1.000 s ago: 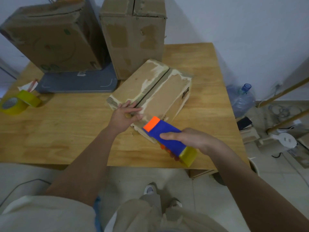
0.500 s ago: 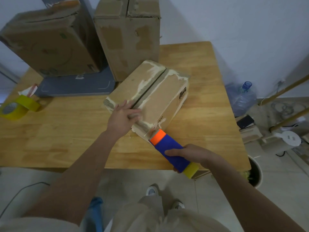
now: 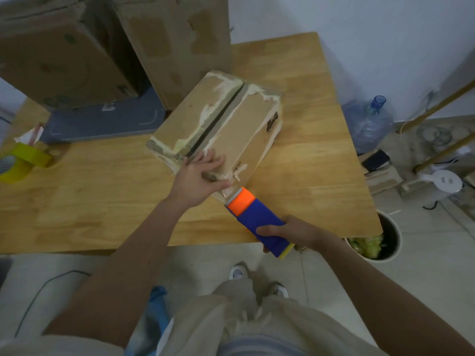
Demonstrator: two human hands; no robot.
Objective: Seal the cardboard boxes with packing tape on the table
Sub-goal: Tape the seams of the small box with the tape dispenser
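Note:
A small cardboard box (image 3: 231, 129) lies at an angle on the wooden table (image 3: 102, 196), its two top flaps meeting at a dark open seam with torn white edges. My left hand (image 3: 199, 179) presses flat on the box's near corner. A blue tape dispenser (image 3: 258, 222) with an orange head and yellow end is held in my right hand (image 3: 295, 231). The orange head touches the box's near edge just beside my left fingers.
Two large cardboard boxes (image 3: 64, 55) (image 3: 177, 44) stand at the back on a grey mat (image 3: 108, 122). A yellow tape roll (image 3: 23, 161) lies at the left edge. A water bottle (image 3: 367, 124), a bin (image 3: 375, 242) and clutter are on the floor at right.
My right hand drew the dispenser back toward me, off the box top, so its orange head now meets the near edge. My left hand shifted slightly along the box's near corner.

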